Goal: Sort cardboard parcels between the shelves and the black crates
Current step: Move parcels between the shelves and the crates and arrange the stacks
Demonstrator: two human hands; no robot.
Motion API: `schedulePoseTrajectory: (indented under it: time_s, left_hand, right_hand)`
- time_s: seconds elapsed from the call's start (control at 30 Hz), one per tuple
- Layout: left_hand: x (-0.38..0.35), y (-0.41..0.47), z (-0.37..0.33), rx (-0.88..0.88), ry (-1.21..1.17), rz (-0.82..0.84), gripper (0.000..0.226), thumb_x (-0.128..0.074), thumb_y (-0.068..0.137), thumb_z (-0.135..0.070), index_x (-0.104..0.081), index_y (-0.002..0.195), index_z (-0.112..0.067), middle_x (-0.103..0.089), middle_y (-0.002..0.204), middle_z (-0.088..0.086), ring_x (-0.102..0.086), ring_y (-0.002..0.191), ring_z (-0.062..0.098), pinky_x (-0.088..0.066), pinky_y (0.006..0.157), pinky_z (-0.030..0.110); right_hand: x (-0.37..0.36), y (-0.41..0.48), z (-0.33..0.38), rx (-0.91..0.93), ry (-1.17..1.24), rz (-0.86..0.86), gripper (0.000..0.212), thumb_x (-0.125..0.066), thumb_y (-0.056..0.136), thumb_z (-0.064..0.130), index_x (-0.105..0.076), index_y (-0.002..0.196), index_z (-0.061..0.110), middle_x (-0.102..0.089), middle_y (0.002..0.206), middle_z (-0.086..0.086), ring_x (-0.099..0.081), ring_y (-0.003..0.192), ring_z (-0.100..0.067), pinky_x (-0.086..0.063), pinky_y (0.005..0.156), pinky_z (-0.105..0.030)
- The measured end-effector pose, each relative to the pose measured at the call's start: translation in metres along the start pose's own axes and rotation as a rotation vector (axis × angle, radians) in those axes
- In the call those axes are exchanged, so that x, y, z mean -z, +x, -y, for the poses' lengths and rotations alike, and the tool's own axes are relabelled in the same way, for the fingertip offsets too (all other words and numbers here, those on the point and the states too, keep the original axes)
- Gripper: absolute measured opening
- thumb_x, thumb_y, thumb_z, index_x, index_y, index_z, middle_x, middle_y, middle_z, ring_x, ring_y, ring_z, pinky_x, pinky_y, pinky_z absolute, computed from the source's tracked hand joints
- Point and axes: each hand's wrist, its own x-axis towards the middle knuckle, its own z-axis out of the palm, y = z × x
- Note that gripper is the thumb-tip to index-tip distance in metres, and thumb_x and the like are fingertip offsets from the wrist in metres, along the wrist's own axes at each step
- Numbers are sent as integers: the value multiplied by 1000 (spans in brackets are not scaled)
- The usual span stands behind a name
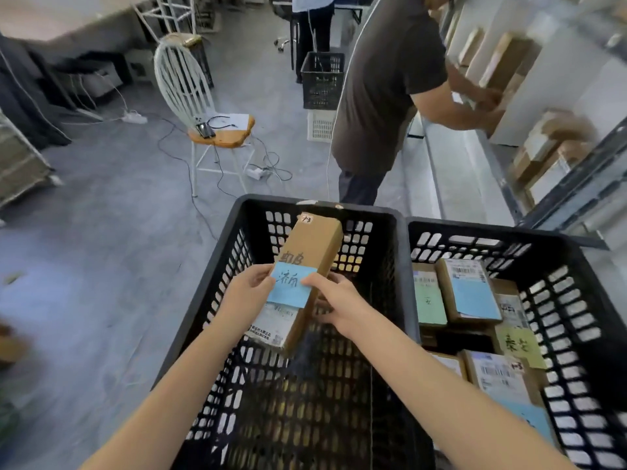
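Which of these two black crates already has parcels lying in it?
The right crate, with several labelled parcels on its floor; the left crate has none lying inside.

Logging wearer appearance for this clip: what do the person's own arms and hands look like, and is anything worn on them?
The left forearm and right forearm are bare, with no sleeve in view. The left hand and right hand are ungloved; no watch, bracelet or ring shows.

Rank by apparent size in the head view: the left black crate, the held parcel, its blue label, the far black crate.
1. left black crate
2. held parcel
3. blue label and far black crate: alike here, so unranked; distance from the camera shrinks the crate.
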Motion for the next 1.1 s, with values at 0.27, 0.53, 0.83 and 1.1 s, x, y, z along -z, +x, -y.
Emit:
schedulePoseTrajectory:
  time_s: [0.27, 0.53, 0.83, 1.1]
  left_hand:
    - [-5, 56, 40, 130, 59, -1, 28, -46, 102, -16, -62, 124, -24, -69, 90, -12, -70, 69, 9, -50, 45, 21]
    - [-20, 70, 60, 282, 114, -68, 37, -42, 104, -22, -47, 141, -26, -66, 117, 0, -65, 73, 11, -44, 47, 21]
    - [-27, 64, 74, 274, 52, -67, 48, -41, 102, -12, -38, 149, -23, -61, 126, 5, -65, 80, 12, -47, 49, 21]
    - [-24, 56, 70, 254, 178, -85, 65, -47, 101, -10, -18, 158, -18, -25, 162, 5, -43, 139, 26, -49, 105, 44]
  right_hand:
    - [-20, 62, -28, -81, -84, -75, 45, -72, 82, 19, -58, 125, 26, -72, 111, -2, -67, 102, -21, -55, 80, -39]
    - [-30, 87, -57, -87, -165, -44, 37, -67, 85, 18, -61, 118, 31, -70, 115, 1, -66, 100, -18, -50, 64, -30]
    - [-28, 102, -68, -91, -225, -42, 40, -69, 85, 19, -60, 121, 31, -74, 107, 2, -70, 100, -18, -57, 65, -31]
    - [-45, 108, -82, -86, -252, -30, 33, -71, 74, 25, -66, 104, 37, -73, 101, 5, -67, 98, -19, -58, 69, -35]
